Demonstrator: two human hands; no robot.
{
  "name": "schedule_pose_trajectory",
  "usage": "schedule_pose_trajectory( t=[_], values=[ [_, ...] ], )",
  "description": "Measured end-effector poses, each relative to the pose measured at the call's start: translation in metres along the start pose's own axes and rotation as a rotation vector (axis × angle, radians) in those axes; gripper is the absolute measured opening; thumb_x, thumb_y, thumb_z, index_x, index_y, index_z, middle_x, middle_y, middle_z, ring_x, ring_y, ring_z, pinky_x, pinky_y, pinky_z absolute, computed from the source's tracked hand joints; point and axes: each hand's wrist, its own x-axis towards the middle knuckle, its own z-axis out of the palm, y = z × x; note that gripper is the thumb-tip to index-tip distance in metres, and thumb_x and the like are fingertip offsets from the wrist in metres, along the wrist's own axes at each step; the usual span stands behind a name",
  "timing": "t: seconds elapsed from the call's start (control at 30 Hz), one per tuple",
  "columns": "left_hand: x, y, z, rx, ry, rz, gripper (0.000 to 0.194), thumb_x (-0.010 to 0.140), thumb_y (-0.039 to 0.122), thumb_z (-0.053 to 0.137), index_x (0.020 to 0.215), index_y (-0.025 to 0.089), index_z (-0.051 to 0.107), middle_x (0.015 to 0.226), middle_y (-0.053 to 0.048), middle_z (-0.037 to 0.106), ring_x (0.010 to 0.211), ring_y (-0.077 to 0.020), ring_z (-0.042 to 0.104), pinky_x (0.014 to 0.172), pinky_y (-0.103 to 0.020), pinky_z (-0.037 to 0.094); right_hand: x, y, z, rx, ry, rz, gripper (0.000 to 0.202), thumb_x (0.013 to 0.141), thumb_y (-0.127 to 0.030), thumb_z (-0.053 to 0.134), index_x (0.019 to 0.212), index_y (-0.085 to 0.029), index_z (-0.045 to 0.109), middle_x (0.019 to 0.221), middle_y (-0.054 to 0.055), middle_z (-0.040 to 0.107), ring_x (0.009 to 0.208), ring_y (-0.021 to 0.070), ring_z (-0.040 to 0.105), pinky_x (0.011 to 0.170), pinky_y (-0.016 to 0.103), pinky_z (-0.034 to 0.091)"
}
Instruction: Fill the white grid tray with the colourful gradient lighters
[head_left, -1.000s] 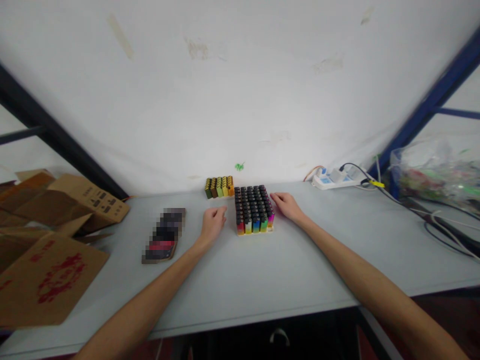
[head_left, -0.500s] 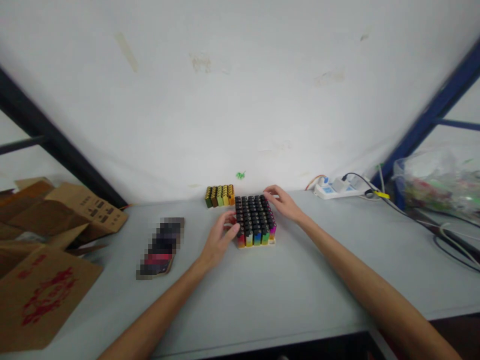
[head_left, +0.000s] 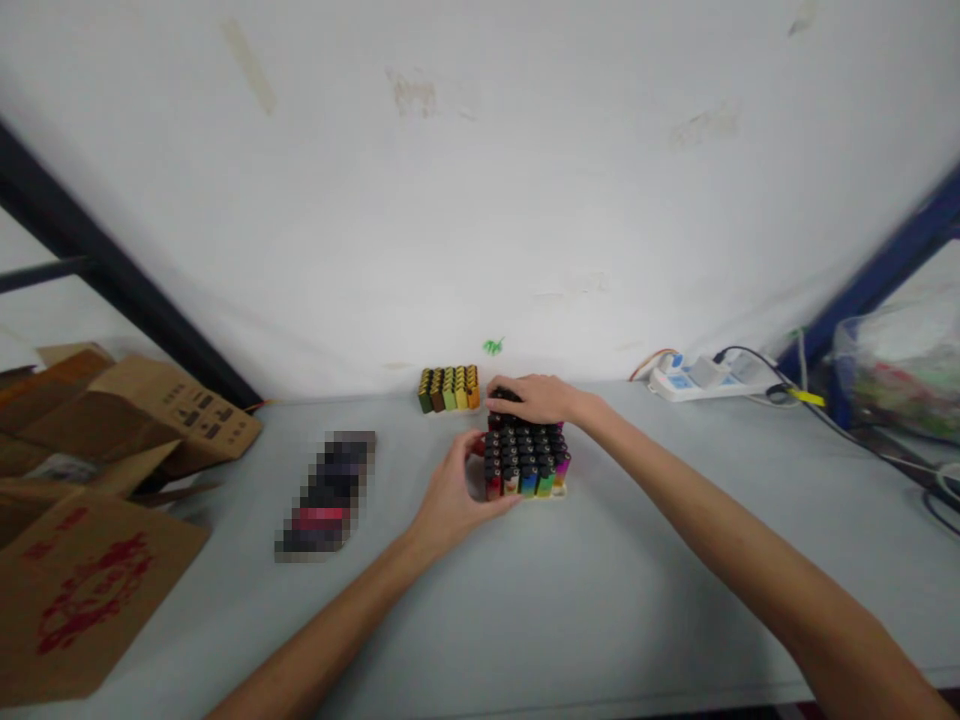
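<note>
A block of lighters (head_left: 526,455) with black tops and coloured bodies stands upright in several rows on a pale tray (head_left: 556,492). My left hand (head_left: 459,493) grips its near left corner, thumb along the front edge and fingers at the left side. Across the back rows lies my right hand (head_left: 534,398), its fingers curled over the far left lighters; it hides part of them, and its fingertips barely show. Behind and to the left, close to the wall, sits a smaller block of lighters (head_left: 448,390) in gold, green and brown, touched by neither hand.
Open cardboard boxes (head_left: 112,580) fill the left side of the grey table (head_left: 600,620). A pixelated flat object (head_left: 326,495) lies between them and my left arm. A white power strip (head_left: 694,382) with plugs and cables is at the back right, near a clear plastic bag (head_left: 900,350).
My right hand has moved left from the far right corner onto the back rows of lighters. My left hand has closed on the near left corner, thumb now along the front.
</note>
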Motion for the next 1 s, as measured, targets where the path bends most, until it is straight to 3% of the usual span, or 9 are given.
schedule_pose_trajectory(
  t=[0.23, 0.47, 0.73, 0.9, 1.0],
  values=[
    [0.005, -0.005, 0.000, 0.069, -0.076, 0.044, 0.076, 0.067, 0.034, 0.091, 0.132, 0.020, 0.053, 0.132, -0.011, 0.062, 0.124, -0.0312, 0.062, 0.109, -0.048, 0.050, -0.029, 0.037, -0.012, -0.043, 0.039, 0.171, 0.063, 0.098, -0.077, 0.028, 0.131, -0.033, 0.060, 0.116, 0.008, 0.076, 0.103, 0.0316, 0.071, 0.086, 0.041, 0.051],
    [0.009, -0.004, -0.008, 0.149, -0.123, -0.017, 0.077, 0.063, 0.040, 0.093, 0.129, 0.020, 0.058, 0.124, -0.009, 0.071, 0.115, -0.0316, 0.068, 0.103, -0.046, 0.054, -0.077, 0.063, -0.017, -0.066, 0.068, 0.288, 0.053, 0.102, -0.067, 0.033, 0.130, -0.030, 0.058, 0.119, 0.009, 0.075, 0.103, 0.0315, 0.072, 0.084, 0.039, 0.051],
    [0.015, -0.009, -0.009, 0.191, 0.006, -0.088, 0.078, 0.064, 0.041, 0.091, 0.131, 0.019, 0.058, 0.123, -0.013, 0.072, 0.110, -0.0340, 0.071, 0.100, -0.052, 0.056, -0.126, 0.035, -0.010, -0.065, 0.113, 0.254, 0.064, 0.102, -0.070, 0.029, 0.146, -0.029, 0.051, 0.123, 0.012, 0.074, 0.110, 0.0295, 0.070, 0.093, 0.039, 0.050],
    [0.030, -0.013, -0.001, 0.188, 0.051, -0.077, 0.074, 0.069, 0.040, 0.089, 0.132, 0.020, 0.056, 0.126, -0.013, 0.071, 0.109, -0.0332, 0.071, 0.099, -0.052, 0.056, -0.145, 0.021, -0.009, -0.204, 0.210, 0.176, 0.082, 0.096, -0.079, 0.035, 0.153, -0.022, 0.048, 0.130, 0.019, 0.066, 0.120, 0.0363, 0.062, 0.106, 0.050, 0.043],
    [0.038, -0.014, 0.004, 0.195, 0.082, -0.067, 0.073, 0.072, 0.041, 0.087, 0.132, 0.016, 0.055, 0.126, -0.014, 0.070, 0.112, -0.0324, 0.069, 0.100, -0.050, 0.056, -0.150, 0.018, -0.003, -0.230, 0.195, 0.206, 0.085, 0.093, -0.080, 0.040, 0.156, -0.022, 0.044, 0.128, 0.020, 0.067, 0.115, 0.0376, 0.064, 0.102, 0.049, 0.044]
  ],
)
